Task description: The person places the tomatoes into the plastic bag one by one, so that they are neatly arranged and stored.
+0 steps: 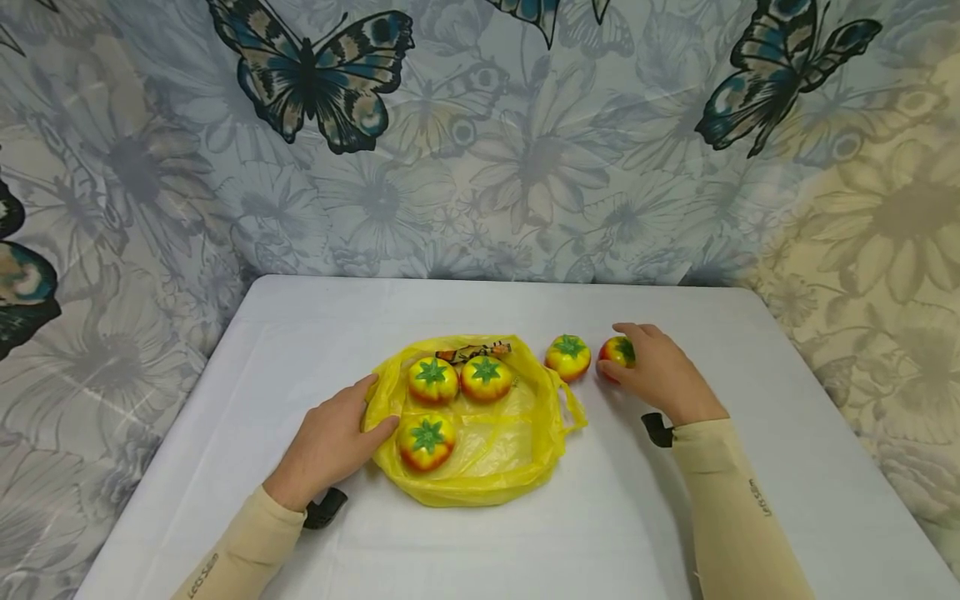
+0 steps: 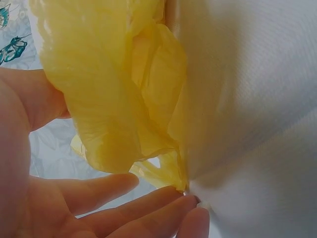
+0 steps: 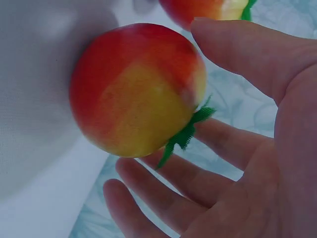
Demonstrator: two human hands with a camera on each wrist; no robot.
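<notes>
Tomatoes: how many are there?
5 tomatoes: two at the back of the yellow bag, one at its front left, one right of it on the table, one at the right hand. Folds could hide more.

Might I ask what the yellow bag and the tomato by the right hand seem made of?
The yellow bag: thin plastic film, softly shiny; it wrinkles and looks translucent. The tomato: perhaps plastic or foam, smooth, its colours blended like paint. Its leaves: possibly fabric or plastic, matte, with finely ridged edges.
</notes>
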